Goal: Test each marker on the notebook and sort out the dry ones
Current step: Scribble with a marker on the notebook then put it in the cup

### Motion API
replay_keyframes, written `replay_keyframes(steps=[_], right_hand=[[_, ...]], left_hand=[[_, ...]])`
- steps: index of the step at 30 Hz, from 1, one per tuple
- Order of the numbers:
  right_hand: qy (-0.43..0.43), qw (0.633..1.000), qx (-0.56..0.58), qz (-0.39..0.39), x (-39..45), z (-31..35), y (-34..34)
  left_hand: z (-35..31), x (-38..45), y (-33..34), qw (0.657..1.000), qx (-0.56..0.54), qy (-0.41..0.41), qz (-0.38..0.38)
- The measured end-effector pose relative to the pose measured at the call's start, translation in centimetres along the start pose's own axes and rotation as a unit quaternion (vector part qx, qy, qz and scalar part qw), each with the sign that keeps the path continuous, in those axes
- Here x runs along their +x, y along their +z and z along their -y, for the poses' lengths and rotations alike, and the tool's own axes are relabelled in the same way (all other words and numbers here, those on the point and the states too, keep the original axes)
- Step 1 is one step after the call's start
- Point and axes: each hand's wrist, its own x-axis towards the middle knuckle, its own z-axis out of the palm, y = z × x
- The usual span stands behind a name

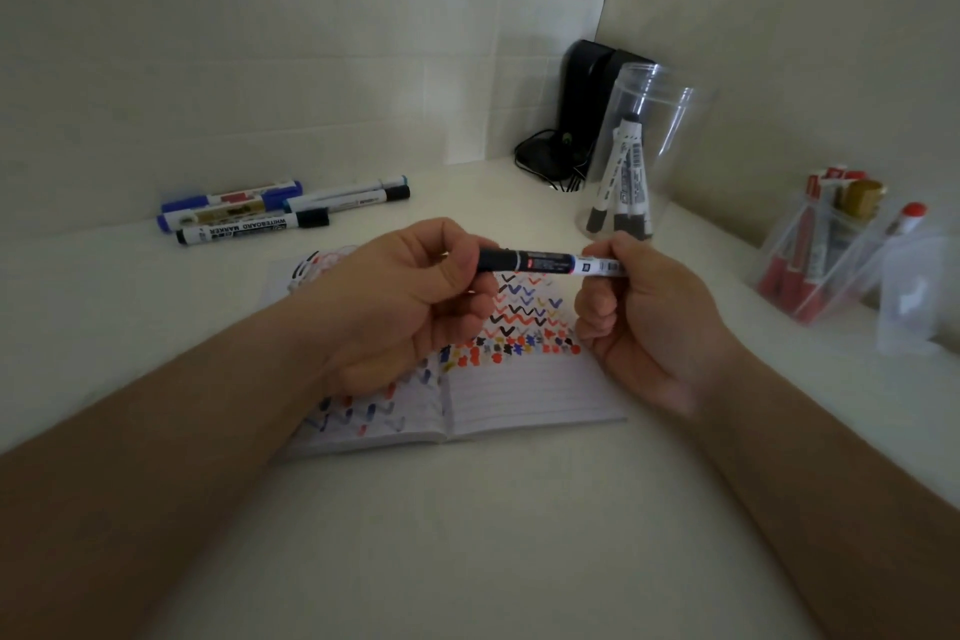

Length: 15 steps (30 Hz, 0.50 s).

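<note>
From the head camera, the open lined notebook (524, 385), its pages crowded with red, blue and black test squiggles, serves as the landmark. Just above it, both hands hold a slim white-barrelled marker with a dark cap (545, 263) level. The left hand (400, 296) curls round the dark cap end; the right hand (649, 312) pinches the white barrel. The step looks like uncapping or recapping; I cannot tell which. Pulling straight along the barrel keeps the tip off skin. Beyond the notebook to the left lies a loose row of capped whiteboard markers (249, 218); behind it to the right stands a clear plastic jar (639, 156) holding black-capped markers, and further right a clear box of red markers (826, 265).
</note>
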Motion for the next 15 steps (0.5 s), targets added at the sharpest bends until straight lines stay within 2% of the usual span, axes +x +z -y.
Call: replay_keyframes(steps=[5, 10, 13, 15], right_hand=[[-0.023, 0.998, -0.052, -0.02, 0.1, -0.4, 0.2], [-0.052, 0.993, -0.108, 0.011, -0.7, -0.3, 0.2], [-0.113, 0.977, -0.178, -0.017, -1.4, 0.4, 0.4], [-0.134, 0.971, -0.193, -0.044, -2.1, 1.4, -0.1]], left_hand=[[0.3, 0.3, -1.0, 0.997, 0.074, -0.001, -0.039], [0.3, 1.0, -1.3, 0.985, 0.146, 0.021, -0.085], [0.5, 1.2, -0.8, 0.961, 0.247, 0.064, -0.102], [0.4, 0.8, -0.1, 0.956, 0.261, 0.097, -0.096]])
